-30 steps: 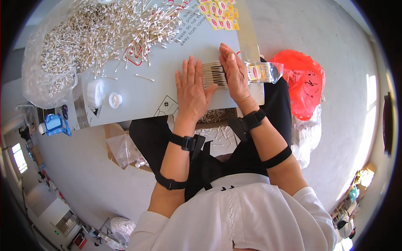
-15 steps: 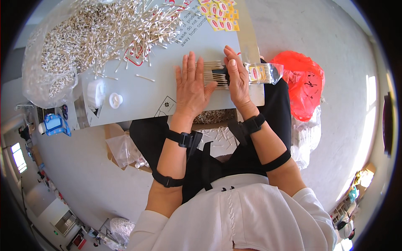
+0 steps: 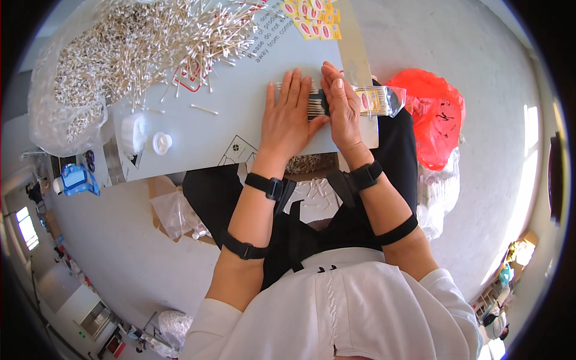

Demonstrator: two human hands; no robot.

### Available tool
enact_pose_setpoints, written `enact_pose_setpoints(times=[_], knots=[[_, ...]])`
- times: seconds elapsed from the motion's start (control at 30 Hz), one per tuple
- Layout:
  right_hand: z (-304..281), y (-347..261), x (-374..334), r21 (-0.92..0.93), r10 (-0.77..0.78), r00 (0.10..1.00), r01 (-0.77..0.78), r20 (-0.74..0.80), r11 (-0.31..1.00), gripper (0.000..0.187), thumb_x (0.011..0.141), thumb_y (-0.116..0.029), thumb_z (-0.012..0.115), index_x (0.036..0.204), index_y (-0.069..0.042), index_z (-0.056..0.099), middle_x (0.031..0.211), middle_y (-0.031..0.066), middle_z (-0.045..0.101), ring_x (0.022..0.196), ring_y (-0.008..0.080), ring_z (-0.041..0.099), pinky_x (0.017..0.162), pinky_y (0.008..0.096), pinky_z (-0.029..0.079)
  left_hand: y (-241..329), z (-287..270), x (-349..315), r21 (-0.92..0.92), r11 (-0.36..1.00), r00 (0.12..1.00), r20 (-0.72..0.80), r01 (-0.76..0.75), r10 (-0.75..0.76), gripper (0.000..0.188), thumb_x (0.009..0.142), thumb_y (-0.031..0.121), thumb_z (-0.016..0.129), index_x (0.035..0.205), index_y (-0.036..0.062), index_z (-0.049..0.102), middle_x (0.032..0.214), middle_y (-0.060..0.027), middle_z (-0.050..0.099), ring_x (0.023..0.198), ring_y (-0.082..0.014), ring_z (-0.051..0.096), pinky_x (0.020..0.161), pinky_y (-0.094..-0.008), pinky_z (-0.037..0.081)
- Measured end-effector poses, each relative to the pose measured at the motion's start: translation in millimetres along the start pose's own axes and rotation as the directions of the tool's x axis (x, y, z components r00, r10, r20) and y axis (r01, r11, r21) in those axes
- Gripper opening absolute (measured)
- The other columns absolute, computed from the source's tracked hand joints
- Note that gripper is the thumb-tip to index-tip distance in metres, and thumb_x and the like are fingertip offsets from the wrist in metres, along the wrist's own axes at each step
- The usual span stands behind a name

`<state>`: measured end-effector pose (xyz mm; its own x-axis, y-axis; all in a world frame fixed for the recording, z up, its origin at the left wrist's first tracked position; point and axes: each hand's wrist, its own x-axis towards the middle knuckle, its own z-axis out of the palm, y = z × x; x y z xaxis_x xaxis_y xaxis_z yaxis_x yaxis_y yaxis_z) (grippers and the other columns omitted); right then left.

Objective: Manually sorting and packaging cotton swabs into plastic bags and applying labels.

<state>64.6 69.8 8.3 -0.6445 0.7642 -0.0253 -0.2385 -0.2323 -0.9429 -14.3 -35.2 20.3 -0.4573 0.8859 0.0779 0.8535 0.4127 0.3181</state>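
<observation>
My left hand (image 3: 289, 117) lies flat with fingers stretched out over a row of cotton swabs (image 3: 316, 108) on the grey tabletop (image 3: 240, 108). It covers most of the row. On the other side of the swabs, my right hand (image 3: 344, 114) stands on edge, fingers straight, with nothing gripped. Between the hands, a dark strip shows at the swabs' right ends. Just right of my right hand, a clear plastic pack (image 3: 377, 101) of swabs with a yellow label lies at the table's right edge. My right hand hides its left end.
A large clear bag (image 3: 45, 114) spills swabs (image 3: 138, 48) over the far left. Yellow labels (image 3: 312, 21) lie at the far edge. A white round cap (image 3: 162, 143) sits left, near a loose swab (image 3: 204, 109). A red plastic bag (image 3: 435, 120) hangs to the right.
My left hand has slid right across the swabs, closer to my right hand. Less of the swab row shows between them. My right hand has barely moved.
</observation>
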Motion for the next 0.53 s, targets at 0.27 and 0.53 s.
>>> enact_pose_setpoints(times=[0.27,0.53], knots=[[1,5,-12,-0.197,-0.092,0.996,0.088,-0.014,0.976,0.045,0.106,-0.030,0.044,0.135,0.003,0.051,0.147,0.0159,0.045,0.137,0.0250,0.040,0.114,0.0357,0.030,-11,12,-6,-0.304,0.952,0.961,-0.273,-0.041,-0.046,0.072,0.098,0.042,0.053,0.150,-0.0013,0.028,0.158,-0.0233,0.024,0.148,-0.0354,0.022,0.119,-0.0496,0.017],[16,12,-1,-0.191,-0.114,0.993,0.116,0.025,0.975,0.046,0.105,-0.032,0.045,0.136,0.002,0.051,0.150,0.0163,0.042,0.141,0.0278,0.037,0.116,0.0362,0.026,-8,20,10,-0.844,0.533,0.901,-0.281,-0.067,-0.332,0.067,0.106,0.042,0.035,0.152,-0.0047,0.020,0.160,-0.0224,0.019,0.149,-0.0344,0.018,0.120,-0.0412,0.017]])
